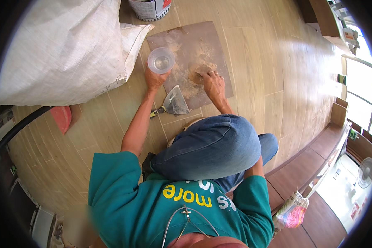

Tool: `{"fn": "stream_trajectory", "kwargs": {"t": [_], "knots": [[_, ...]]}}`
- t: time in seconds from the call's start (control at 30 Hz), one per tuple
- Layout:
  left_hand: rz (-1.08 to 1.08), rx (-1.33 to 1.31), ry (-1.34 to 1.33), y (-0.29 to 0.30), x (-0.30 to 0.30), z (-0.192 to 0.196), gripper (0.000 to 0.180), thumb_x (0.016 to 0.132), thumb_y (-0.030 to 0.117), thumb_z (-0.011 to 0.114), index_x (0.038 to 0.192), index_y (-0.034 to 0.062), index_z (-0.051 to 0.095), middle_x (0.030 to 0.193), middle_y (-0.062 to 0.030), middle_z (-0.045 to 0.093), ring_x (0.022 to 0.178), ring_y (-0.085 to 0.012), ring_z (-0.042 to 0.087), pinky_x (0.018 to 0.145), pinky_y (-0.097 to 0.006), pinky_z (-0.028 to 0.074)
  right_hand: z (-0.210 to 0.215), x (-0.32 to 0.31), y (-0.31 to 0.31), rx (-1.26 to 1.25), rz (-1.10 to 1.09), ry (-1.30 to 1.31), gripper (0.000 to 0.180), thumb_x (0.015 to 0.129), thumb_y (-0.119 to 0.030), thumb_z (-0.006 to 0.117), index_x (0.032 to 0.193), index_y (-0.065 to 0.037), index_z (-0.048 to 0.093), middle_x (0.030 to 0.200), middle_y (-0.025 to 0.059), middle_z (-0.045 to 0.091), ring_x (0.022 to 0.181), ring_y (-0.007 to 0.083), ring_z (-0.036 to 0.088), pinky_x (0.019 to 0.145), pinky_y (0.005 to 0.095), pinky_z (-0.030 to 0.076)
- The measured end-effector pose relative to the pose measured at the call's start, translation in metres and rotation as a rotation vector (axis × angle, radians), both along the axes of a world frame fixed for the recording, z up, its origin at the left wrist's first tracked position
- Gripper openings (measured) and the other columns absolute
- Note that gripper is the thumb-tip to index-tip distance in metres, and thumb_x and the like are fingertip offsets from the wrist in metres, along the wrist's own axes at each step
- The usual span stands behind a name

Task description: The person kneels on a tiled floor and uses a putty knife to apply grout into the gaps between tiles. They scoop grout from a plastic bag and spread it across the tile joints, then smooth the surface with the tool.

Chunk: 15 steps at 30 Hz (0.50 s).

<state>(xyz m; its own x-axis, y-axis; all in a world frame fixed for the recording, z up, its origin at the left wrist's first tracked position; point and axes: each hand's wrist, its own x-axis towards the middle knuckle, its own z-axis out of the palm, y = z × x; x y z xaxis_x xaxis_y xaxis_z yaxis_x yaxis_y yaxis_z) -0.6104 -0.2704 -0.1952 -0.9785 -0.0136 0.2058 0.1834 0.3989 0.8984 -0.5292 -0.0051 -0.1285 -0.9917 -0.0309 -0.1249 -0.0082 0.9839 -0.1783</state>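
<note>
My left hand (156, 78) grips a clear plastic cup (161, 60) over the left edge of a flat brown board (219, 41). Some clear liquid seems to sit in the cup's bottom. On the board lies a small heap of tan powder (196, 75), with more powder smeared around it. My right hand (215, 86) reaches into this heap, its fingers bent and close together. What they hold, if anything, cannot be made out. A wide-bladed putty knife (176, 101) with a dark and yellow handle rests at the board's near edge, below my left hand.
A big white woven sack (70, 49) bulks at the left. Behind the board stands a bucket (149, 9). A red plastic piece (61, 118) lies on the wood-look tile floor (252, 62) near a black hose (22, 124). Brown cabinet panels (301, 161) run along the right.
</note>
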Motion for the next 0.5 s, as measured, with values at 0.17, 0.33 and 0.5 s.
{"fn": "stream_trajectory", "kwargs": {"t": [0.17,0.33,0.5], "knots": [[-0.014,-0.02,0.049,0.003,0.001,0.006,0.057,0.073,0.025,0.088,0.119,0.0019,0.064,0.111,-0.0142,0.071,0.102,-0.0299,0.069,0.089,-0.04,0.054,0.012,-0.019,0.007,-0.021,-0.063,0.095,0.04,0.092,-0.008,0.053,0.127,-0.019,0.07,0.109,0.0134,0.068,0.105,0.0329,0.065,0.087,0.0459,0.053],[-0.002,-0.033,0.048,0.002,-0.001,0.005,0.06,0.072,0.025,0.088,0.122,0.002,0.063,0.112,-0.0144,0.071,0.103,-0.0301,0.069,0.089,-0.04,0.053,0.011,-0.013,0.0,0.003,0.12,0.099,0.034,0.093,-0.009,0.057,0.123,-0.016,0.071,0.107,0.0149,0.068,0.102,0.035,0.065,0.086,0.0459,0.053],[0.0,-0.126,0.062,0.002,-0.002,0.001,0.064,0.071,0.025,0.089,0.124,0.0014,0.061,0.113,-0.0146,0.071,0.103,-0.0301,0.069,0.09,-0.04,0.053,0.018,-0.018,0.032,-0.095,-0.149,0.089,0.033,0.092,-0.007,0.058,0.122,-0.012,0.071,0.107,0.0187,0.068,0.1,0.038,0.066,0.085,0.0473,0.054]]}}
